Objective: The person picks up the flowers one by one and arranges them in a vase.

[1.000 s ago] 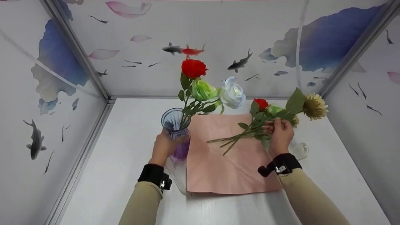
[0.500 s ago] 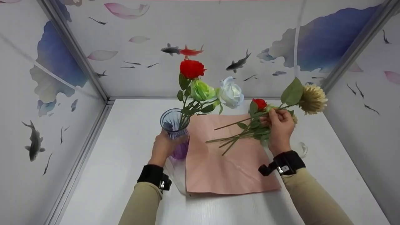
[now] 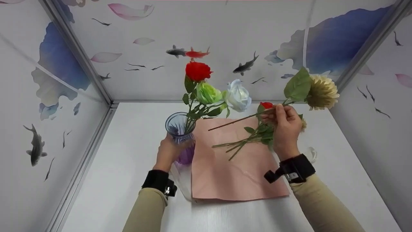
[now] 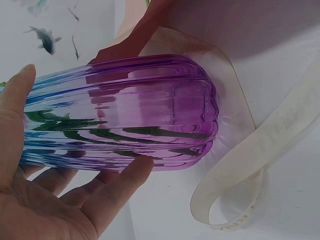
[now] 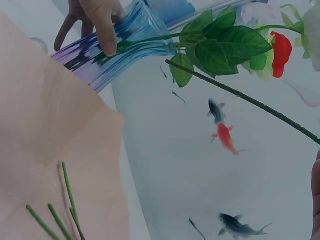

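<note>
Leftmost on the white bench (image 3: 119, 180), the person's left hand (image 3: 172, 149) holds around a vase (image 4: 130, 112) of ribbed glass, which passes from blue at the rim to purple at the base. Whether this base touches the bench, I cannot tell. Near it curls a pale ribbon (image 4: 285, 132), with lettering too faint to read. From the vase mouth rise a red rose (image 3: 198, 71), a green rose (image 3: 208, 93) and a bluish-white rose (image 3: 238, 95), leaning to the right. Next to the vase lies a pink sheet (image 3: 238, 177), smooth and slightly creased. Upon its far right part rests a leafy bunch (image 3: 264, 132), partly hidden by the right hand (image 3: 285, 129). This hand pinches the thin stem of a yellow flower (image 3: 323, 92), raised at far right; the bare stem end points left, near the rim. In the right wrist view, the flower head is cut off. Farther right, a whitish loop (image 3: 312, 154) is hard to make out.
</note>
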The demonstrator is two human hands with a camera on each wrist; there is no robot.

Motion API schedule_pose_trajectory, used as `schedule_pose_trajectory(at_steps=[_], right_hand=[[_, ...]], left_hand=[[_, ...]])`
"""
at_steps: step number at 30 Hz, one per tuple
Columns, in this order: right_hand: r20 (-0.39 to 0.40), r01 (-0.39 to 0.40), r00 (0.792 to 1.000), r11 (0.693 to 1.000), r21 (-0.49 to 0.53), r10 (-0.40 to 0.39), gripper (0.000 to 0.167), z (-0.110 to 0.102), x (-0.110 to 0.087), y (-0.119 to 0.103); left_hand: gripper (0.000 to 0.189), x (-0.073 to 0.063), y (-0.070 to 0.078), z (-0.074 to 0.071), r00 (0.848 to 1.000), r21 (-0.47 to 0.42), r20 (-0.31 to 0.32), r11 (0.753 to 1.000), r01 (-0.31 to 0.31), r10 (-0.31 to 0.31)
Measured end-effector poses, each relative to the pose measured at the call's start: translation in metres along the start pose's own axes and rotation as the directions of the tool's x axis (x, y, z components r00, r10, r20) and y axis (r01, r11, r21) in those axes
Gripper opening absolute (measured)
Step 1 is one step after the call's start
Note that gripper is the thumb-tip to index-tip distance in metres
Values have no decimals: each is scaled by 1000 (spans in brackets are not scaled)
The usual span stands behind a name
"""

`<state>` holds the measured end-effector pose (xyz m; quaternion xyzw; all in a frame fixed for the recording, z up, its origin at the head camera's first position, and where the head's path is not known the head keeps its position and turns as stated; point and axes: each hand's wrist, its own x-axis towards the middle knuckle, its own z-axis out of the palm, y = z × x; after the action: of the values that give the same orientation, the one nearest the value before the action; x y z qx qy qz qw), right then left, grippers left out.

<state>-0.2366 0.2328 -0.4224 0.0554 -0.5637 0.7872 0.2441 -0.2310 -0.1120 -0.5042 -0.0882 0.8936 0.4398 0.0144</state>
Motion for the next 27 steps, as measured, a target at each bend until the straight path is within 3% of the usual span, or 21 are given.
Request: schedule_pose_trajectory(at_steps=[10,27], right_hand=[[82,11,996,984,180,-26,34,20,-6,-19],[205,11,978,988,154,-43,24,43,-10,-17]], left_hand=[[90,-2,1,1,999,-32,-11,999,-35,34],[88,-3,2,1,1000,-43,-22,999,-18,17]])
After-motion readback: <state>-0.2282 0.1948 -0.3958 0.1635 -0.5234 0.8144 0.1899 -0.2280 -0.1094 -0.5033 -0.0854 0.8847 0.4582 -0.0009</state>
